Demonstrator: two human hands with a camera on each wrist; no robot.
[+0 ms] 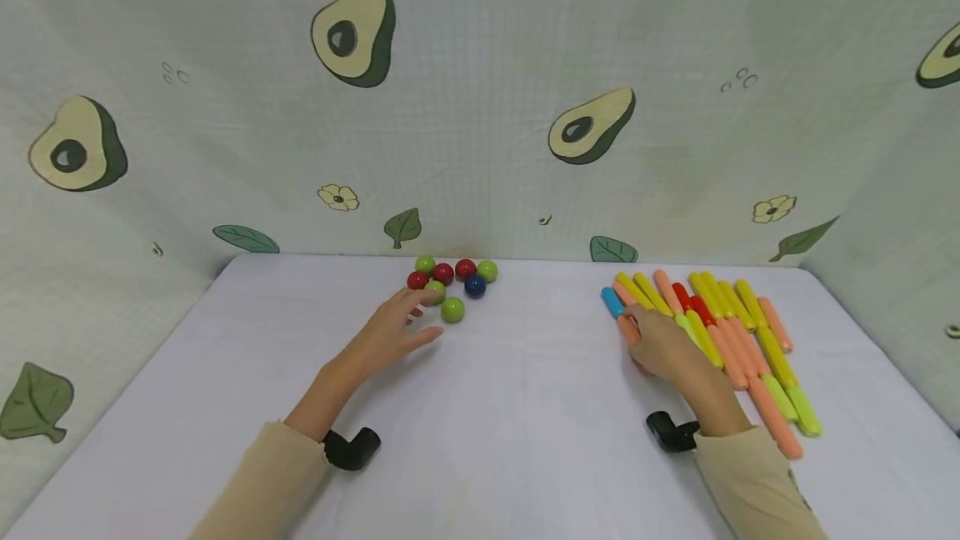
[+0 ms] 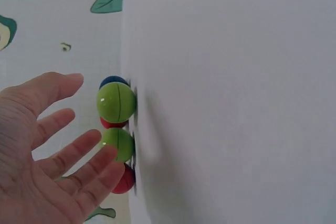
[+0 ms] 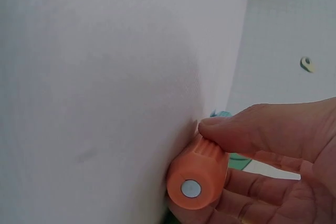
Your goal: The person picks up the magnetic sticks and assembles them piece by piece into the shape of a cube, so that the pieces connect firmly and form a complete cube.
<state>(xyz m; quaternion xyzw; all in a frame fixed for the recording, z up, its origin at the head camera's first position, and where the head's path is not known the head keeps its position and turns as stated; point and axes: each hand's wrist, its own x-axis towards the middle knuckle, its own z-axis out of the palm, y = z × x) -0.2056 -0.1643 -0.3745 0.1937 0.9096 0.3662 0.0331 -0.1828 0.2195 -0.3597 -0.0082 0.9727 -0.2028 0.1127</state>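
My left hand [image 1: 386, 336] hovers beside the cluster of balls with its fingers spread and nothing held. The green ball [image 1: 452, 310] nearest me lies just past its thumb. Another green ball [image 1: 435, 292] is partly behind the fingertips; whether they touch cannot be told. My right hand [image 1: 667, 344] holds an orange magnetic rod [image 3: 207, 169] between thumb and fingers, low over the white table. A silver disc [image 3: 191, 188] shows in the rod's end. In the head view, a blue rod [image 1: 612, 302] lies in line with the orange rod's far end.
Red balls [image 1: 443, 274], a blue ball [image 1: 475, 286] and more green ones sit near the table's back edge. Several yellow, red, green and orange rods [image 1: 776, 357] lie side by side right of my right hand. A patterned cloth [image 1: 480, 107] hangs behind the table.
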